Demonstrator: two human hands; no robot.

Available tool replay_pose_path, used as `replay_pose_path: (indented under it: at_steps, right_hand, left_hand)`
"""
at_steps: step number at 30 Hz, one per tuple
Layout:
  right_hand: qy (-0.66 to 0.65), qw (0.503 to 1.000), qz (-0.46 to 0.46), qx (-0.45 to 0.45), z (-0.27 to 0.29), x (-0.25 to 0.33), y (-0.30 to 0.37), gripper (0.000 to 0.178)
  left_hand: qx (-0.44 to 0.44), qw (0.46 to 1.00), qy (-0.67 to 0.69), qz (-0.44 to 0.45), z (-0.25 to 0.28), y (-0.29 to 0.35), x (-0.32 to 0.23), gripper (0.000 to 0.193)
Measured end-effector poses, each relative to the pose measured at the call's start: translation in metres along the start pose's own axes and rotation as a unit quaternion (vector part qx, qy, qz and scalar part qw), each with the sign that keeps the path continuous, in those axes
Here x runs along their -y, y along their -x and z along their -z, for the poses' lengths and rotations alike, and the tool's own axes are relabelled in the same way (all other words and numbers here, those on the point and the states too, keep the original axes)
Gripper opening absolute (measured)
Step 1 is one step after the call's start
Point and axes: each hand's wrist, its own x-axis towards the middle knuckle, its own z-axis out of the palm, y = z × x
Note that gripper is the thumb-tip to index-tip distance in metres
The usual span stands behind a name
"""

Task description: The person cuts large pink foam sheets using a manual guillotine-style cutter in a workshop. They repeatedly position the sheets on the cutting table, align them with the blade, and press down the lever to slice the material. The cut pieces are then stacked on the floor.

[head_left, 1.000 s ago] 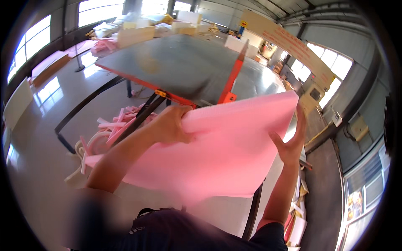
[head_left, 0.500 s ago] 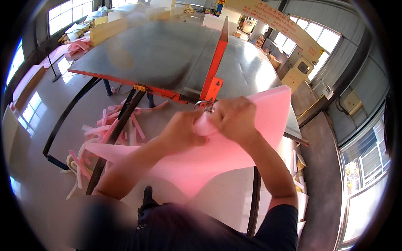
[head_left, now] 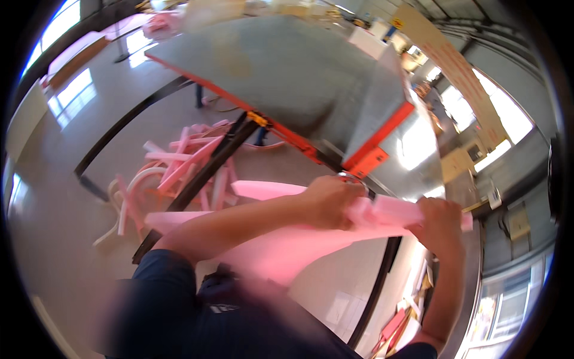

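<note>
A large pink foam sheet (head_left: pixel 281 245) lies across in front of me, below the near edge of the metal-topped table. My left hand (head_left: pixel 335 202) is closed on a bunched part of it, right beside a small shiny metal fitting (head_left: pixel 351 177) near the foot of the orange-red upright plate (head_left: pixel 378 143). Farther right, my right hand (head_left: pixel 439 222) has its fingers wrapped over the foam's upper edge. Between the two hands the foam runs as a narrow folded band. My left hand partly hides the metal fitting, and blur hides its details.
The grey metal table top (head_left: pixel 257 72) spreads out ahead, with an orange edge and dark legs (head_left: pixel 200 179). Long pink foam scraps (head_left: pixel 179 158) are heaped on the floor at the left. More offcuts (head_left: pixel 397 323) lie low on the right. Foam blocks stand beyond the table.
My hands were close together at the metal fitting; my right hand has moved away to the right with the foam. The sheet's raised right part has come down. The view has turned left.
</note>
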Motion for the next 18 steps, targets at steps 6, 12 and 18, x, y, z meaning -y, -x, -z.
replay_pose_path:
  at_steps: [6,12,18]
  right_hand:
    - [-0.052,0.997,-0.06,-0.01,-0.011,-0.008,-0.018,0.041]
    - [-0.077,0.994,-0.06,-0.055,-0.006,-0.005,-0.054,0.036]
    - [-0.077,0.99,-0.095,-0.071,0.006,-0.011,-0.088,0.039]
  left_hand:
    - [-0.194,0.942,-0.241,-0.129,0.158,0.062,0.173,0.04]
    - [-0.51,0.72,-0.336,0.33,0.359,0.237,0.301,0.056]
    - [-0.515,0.689,-0.37,0.349,0.375,0.329,0.374,0.061]
